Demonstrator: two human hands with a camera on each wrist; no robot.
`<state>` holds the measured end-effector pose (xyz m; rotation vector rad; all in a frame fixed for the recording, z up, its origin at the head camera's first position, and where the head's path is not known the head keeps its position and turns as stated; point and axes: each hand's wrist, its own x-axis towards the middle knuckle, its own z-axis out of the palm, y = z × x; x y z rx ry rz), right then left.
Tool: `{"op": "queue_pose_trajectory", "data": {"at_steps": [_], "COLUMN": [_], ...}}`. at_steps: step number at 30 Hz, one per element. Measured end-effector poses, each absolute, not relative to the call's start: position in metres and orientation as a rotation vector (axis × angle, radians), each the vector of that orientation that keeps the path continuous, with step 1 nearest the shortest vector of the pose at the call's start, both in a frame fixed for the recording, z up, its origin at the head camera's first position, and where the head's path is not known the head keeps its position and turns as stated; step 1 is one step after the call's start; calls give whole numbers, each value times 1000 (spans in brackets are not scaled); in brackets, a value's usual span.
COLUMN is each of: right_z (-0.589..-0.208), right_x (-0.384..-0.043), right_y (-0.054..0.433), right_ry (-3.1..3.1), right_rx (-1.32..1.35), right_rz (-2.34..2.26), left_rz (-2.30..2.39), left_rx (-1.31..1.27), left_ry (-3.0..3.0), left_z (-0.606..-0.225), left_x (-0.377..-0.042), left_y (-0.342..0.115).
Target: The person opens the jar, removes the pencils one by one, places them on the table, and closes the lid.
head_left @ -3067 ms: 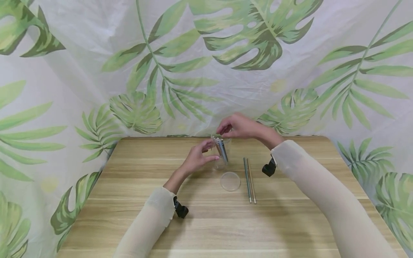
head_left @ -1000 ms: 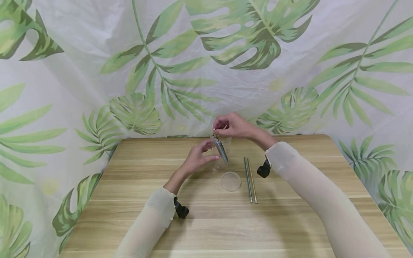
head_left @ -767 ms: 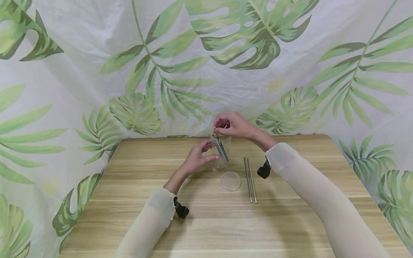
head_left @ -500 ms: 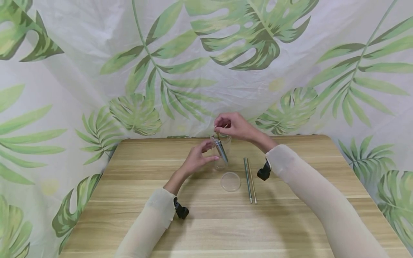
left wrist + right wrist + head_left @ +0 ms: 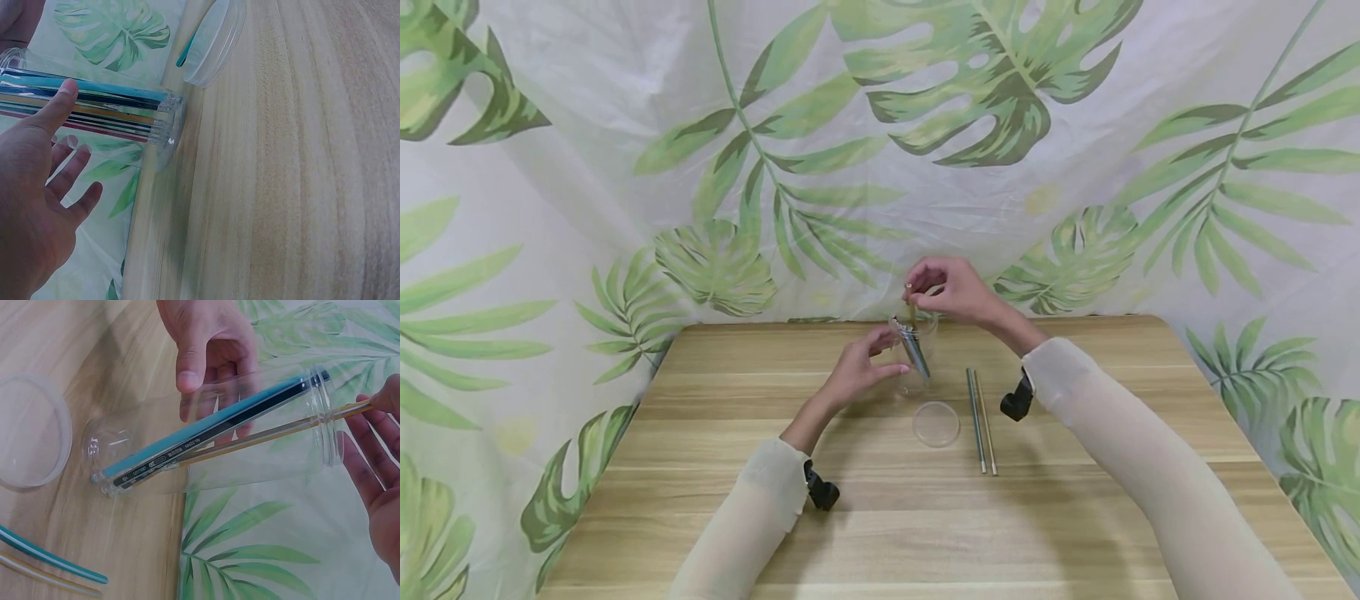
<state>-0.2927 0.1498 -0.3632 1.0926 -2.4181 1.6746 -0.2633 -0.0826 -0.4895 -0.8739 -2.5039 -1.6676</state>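
Observation:
A clear plastic jar (image 5: 147, 434) with a threaded mouth stands near the table's far edge. My left hand (image 5: 857, 367) holds it from the left, thumb on the near side and fingers behind. Inside lean several pencils, among them a light blue pencil (image 5: 206, 428) and a black pencil (image 5: 219, 433). Over the mouth, my right hand (image 5: 955, 292) pinches a gold-yellow pencil (image 5: 262, 440) by its upper end. That pencil's top stands above the rim, while its lower part is inside the jar.
A round clear lid (image 5: 936, 424) lies on the wooden table (image 5: 880, 533) just in front of the jar. To its right, a teal pencil (image 5: 976, 421) and a gold pencil (image 5: 986, 421) lie side by side. A leaf-print curtain (image 5: 820, 208) hangs behind the table.
My right hand has gone from the pencil tops at the jar's mouth to a grip on the gold-yellow pencil, now raised partly above the rim. My left hand has stayed on the jar.

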Motion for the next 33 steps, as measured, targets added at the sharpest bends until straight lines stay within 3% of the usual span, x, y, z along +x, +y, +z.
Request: {"op": "queue_pose_trajectory", "data": {"at_steps": [18, 33], "right_z": [-360, -349], "right_x": [-289, -287], "right_y": [160, 168], "right_ry": [-2083, -1784], "right_rx": [864, 652], "right_rz": [2212, 2399], "left_rz": [-1660, -1649], "left_rx": [-844, -837], "left_ry": [-2535, -2537], "left_z": [-491, -489], "left_x": [-264, -262], "left_y": [-82, -81]}}
